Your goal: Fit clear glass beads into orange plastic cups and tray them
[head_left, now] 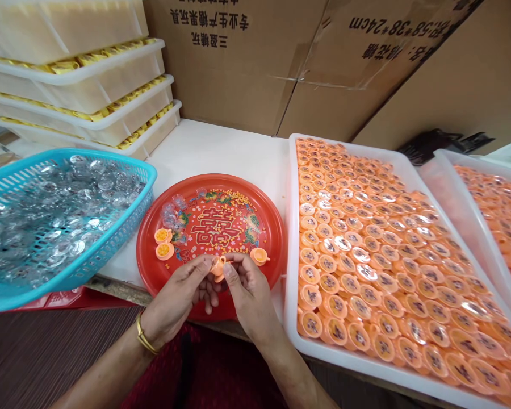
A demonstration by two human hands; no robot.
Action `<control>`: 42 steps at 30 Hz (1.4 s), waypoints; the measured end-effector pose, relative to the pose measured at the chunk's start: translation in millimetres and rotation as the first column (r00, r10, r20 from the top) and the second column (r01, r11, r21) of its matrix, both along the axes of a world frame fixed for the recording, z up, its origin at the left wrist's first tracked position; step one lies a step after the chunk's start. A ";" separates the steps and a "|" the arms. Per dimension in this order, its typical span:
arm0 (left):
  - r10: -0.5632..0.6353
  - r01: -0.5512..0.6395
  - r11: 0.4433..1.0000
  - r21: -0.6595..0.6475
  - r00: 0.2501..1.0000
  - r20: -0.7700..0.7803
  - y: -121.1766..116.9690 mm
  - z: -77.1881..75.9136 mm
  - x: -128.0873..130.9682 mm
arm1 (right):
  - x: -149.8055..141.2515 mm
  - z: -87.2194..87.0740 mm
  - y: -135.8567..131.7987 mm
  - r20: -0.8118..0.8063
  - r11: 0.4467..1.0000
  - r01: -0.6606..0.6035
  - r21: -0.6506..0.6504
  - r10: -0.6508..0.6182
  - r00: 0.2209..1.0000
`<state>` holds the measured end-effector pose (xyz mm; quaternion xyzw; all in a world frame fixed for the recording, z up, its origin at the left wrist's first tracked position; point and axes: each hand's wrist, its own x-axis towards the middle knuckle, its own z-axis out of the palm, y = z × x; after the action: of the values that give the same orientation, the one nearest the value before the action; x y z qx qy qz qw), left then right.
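A small orange toy cup (220, 266) is pinched between the fingertips of both hands above the near rim of a red round tray (147, 267). My left hand (183, 292) grips it from the left, and my right hand (247, 287) from the right. At the tray's left side lie two orange cups (164, 250) with yellow bits inside, and another orange cup (259, 256) rests just beyond my right fingers. Clear plastic lids (173, 208) and loose yellow pellets (241, 199) are spread on the tray.
A blue basket (142, 187) full of clear plastic pieces stands on the left. Behind it rise stacked white crates (111, 85) with yellow items. To the right, a white bin (293, 238) holds rows of lidded orange cups, beside a second bin (447, 170). Cardboard boxes (238, 68) line the back.
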<state>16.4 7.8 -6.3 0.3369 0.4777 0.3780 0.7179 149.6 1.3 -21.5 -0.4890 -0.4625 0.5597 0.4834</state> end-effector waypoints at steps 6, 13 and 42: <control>-0.049 0.061 0.994 0.088 0.990 -0.133 2.2 -1.8 -2.2 | 0.0 -3.6 1.2 -0.012 1.000 0.020 -0.001 -0.020 1.000; -0.057 0.213 0.918 0.333 0.905 -0.422 5.6 4.7 -11.6 | 1.4 -0.6 2.0 0.055 0.999 0.016 0.043 -0.018 0.998; 0.218 0.111 0.834 0.540 0.833 -0.508 2.6 0.8 -4.6 | 0.8 -2.2 2.3 0.128 0.992 0.081 0.097 -0.093 0.987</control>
<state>11.8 10.5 -5.5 0.6080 0.5442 0.4065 0.4110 150.4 3.6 -23.7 -0.5222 -0.4970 0.4824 0.4976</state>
